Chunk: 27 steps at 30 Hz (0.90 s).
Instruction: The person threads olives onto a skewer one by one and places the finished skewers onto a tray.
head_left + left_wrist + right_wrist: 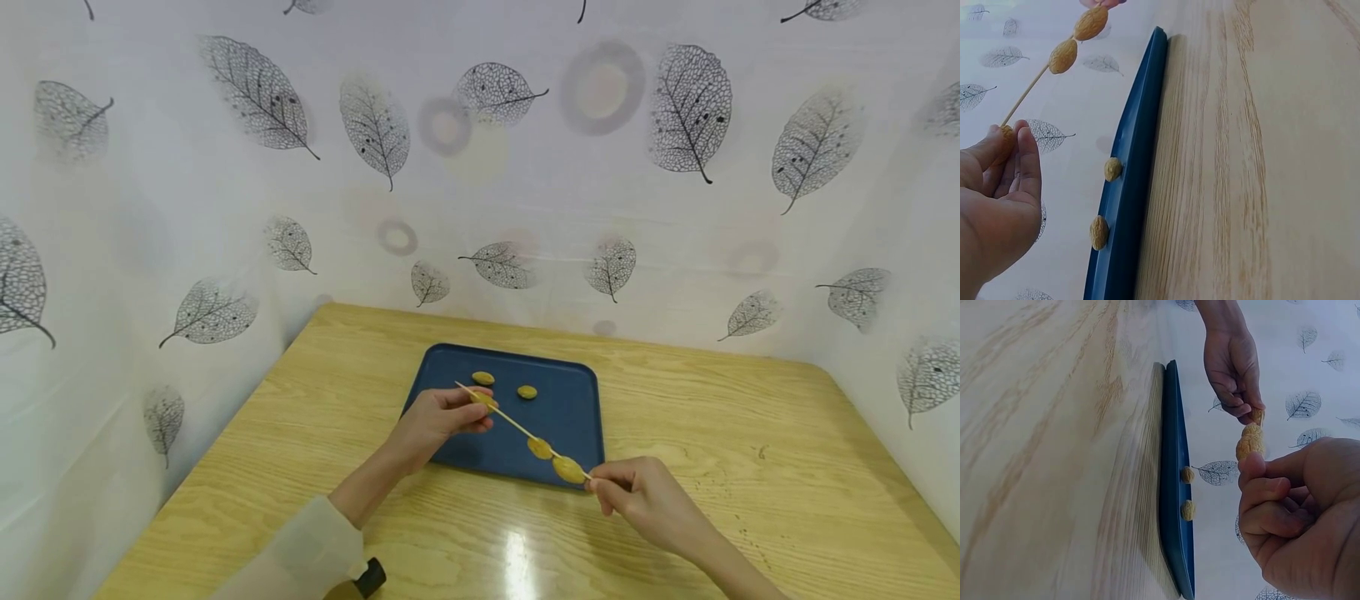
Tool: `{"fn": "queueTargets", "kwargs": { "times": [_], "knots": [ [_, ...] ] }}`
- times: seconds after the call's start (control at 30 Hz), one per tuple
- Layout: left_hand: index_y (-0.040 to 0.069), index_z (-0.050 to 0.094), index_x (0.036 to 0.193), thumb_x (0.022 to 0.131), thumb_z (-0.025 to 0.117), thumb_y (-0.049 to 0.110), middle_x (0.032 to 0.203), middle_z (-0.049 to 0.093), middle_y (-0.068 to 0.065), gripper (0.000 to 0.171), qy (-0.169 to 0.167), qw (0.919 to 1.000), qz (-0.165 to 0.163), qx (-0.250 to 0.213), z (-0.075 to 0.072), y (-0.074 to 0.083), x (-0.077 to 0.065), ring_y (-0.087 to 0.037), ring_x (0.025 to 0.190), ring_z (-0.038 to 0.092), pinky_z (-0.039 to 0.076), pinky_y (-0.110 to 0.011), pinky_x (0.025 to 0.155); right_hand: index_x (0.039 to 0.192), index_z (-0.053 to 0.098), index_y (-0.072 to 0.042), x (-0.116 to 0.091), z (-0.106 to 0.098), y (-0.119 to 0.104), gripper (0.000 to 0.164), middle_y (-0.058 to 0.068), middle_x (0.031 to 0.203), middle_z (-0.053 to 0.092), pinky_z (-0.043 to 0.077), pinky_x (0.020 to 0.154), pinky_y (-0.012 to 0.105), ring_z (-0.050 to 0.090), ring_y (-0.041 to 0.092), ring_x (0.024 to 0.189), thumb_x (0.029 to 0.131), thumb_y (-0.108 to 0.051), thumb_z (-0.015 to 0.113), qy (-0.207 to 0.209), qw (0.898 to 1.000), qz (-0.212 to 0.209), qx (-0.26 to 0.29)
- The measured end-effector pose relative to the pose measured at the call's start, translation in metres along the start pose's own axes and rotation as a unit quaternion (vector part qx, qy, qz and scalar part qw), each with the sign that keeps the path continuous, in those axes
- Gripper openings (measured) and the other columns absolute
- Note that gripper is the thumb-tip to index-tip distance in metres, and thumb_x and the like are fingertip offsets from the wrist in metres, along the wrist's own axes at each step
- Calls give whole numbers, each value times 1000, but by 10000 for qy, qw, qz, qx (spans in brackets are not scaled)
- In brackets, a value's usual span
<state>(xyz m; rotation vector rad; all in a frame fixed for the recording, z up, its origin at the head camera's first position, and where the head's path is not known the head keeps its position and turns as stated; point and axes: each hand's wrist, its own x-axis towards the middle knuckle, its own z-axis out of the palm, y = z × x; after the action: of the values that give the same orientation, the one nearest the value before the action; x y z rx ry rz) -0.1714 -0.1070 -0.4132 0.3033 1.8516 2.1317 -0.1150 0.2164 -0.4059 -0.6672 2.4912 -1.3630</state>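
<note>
A thin wooden skewer (513,423) slants between both hands, over the tray in the head view. Near its pointed far end my left hand (429,427) pinches a wrinkled yellow-brown oval fruit (483,401), with the tip showing beyond it. My right hand (651,500) pinches the opposite end between thumb and forefinger. Close to those fingers, two more such fruits are threaded side by side, a smaller one (538,447) and a larger one (567,469). In the left wrist view, bare skewer separates this pair (1077,40) from the fruit at my left fingertips.
A dark blue rectangular tray (573,400) lies on the wooden table (720,417). Two loose fruits, one on the left (483,378) and one on the right (527,392), lie toward its far side. Leaf-patterned curtain (480,192) surrounds the table's back and sides.
</note>
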Motion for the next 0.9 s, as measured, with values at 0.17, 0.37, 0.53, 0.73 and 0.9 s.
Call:
{"fn": "queueTargets", "kwargs": {
  "times": [0.17, 0.37, 0.53, 0.73, 0.9],
  "knots": [
    [-11, 64, 132, 103, 63, 5, 109, 72, -9, 33, -22, 10000, -2, 3, 0, -1, 0, -14, 93, 73, 62, -31, 90, 66, 64, -12, 0, 1, 0, 37, 10, 97, 76, 22, 40, 12, 23, -4, 42, 103, -7, 62, 19, 10000, -67, -25],
    [-13, 62, 133, 103, 64, 5, 106, 73, -9, 35, -58, 10000, -19, 25, 1, 0, 1, -14, 93, 73, 62, -32, 90, 65, 63, -12, 0, 2, -1, 37, 8, 96, 76, 22, 40, 12, 23, -5, 41, 102, -6, 63, 57, 9998, -168, -17],
    [-10, 68, 125, 103, 65, 7, 118, 70, -12, 28, -45, 10000, -19, 47, 2, 0, 1, -15, 94, 73, 61, -33, 92, 67, 65, -8, 2, 4, -3, 35, 5, 85, 73, 21, 40, 12, 23, -4, 42, 103, -9, 63, 24, 10000, -95, -19],
    [-11, 68, 124, 103, 65, 7, 118, 70, -14, 28, -70, 10000, -18, 61, 1, -1, 2, -14, 94, 73, 61, -32, 91, 66, 64, -10, 3, 5, -4, 37, 5, 84, 73, 20, 41, 12, 22, -2, 42, 103, -8, 63, 11, 9999, -16, -109],
    [-13, 64, 129, 103, 65, 7, 107, 73, -8, 33, -104, 9999, -31, 44, 1, -1, 1, -14, 93, 73, 61, -31, 90, 66, 64, -11, 4, 5, -5, 37, 6, 90, 75, 21, 40, 13, 23, -3, 42, 103, -9, 63, 42, 9999, -93, -119]
  ]
}}
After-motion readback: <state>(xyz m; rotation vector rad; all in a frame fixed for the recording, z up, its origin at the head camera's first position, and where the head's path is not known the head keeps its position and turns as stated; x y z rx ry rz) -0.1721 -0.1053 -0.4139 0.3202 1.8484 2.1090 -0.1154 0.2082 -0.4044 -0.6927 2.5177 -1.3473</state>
